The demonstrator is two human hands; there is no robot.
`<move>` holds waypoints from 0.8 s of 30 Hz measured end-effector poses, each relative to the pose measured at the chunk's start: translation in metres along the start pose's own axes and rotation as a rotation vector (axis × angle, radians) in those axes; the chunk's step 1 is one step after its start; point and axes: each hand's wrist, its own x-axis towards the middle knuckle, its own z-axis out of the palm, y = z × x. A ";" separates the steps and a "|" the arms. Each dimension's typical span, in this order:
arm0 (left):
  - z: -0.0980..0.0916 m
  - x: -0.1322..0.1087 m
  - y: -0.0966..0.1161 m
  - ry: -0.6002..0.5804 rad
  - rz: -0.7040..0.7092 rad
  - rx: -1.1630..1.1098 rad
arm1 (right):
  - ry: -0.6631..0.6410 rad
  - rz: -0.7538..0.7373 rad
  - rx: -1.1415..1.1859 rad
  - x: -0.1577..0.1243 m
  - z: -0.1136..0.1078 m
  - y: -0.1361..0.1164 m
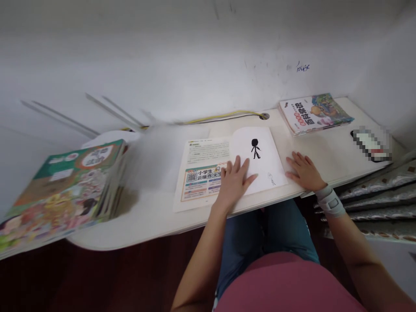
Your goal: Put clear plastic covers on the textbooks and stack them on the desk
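An open book [201,151] lies flat on the white desk in front of me. Its left page carries print and a QR code; the white right page [264,171] shows a black stick figure, with a fainter small one near its lower corner. Across the inner part of the book rests my left hand [234,180], fingers spread, partly covering both pages. My right hand [303,170], with a pale band on the wrist, lies flat on the desk just right of the book, fingers spread and holding nothing.
A stack of colourful books [69,186] stands at the left. More magazines [315,113] are piled at the back right, near a blurred-out phone-like object [372,145]. A yellow cable [224,115] runs along the wall to a desk hole. Patterned cushioning [377,195] is at the right.
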 end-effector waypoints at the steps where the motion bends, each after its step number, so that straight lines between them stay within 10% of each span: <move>1: 0.002 0.000 -0.001 -0.009 0.022 0.006 | 0.006 0.002 -0.006 0.000 0.001 0.000; 24: 0.011 0.011 0.027 -0.028 0.063 0.045 | 0.001 0.003 -0.020 0.000 0.002 -0.001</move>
